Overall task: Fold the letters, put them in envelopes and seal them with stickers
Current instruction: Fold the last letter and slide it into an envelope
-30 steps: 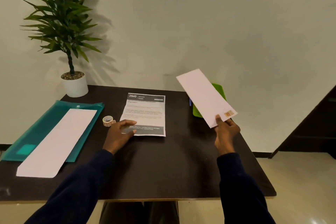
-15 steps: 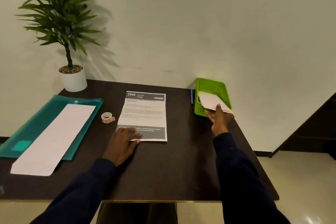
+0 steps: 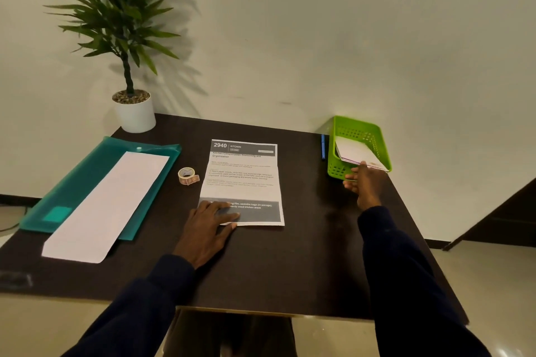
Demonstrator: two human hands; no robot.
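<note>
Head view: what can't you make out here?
- letter: print too small and blurred; left hand covers a corner.
- envelopes: basket wall hides most; number unclear.
- right hand: whether it grips them is unclear.
- dark patch at table edge: blurred.

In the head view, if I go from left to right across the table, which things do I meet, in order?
teal folder → sticker roll → letter → blue pen → green basket
</note>
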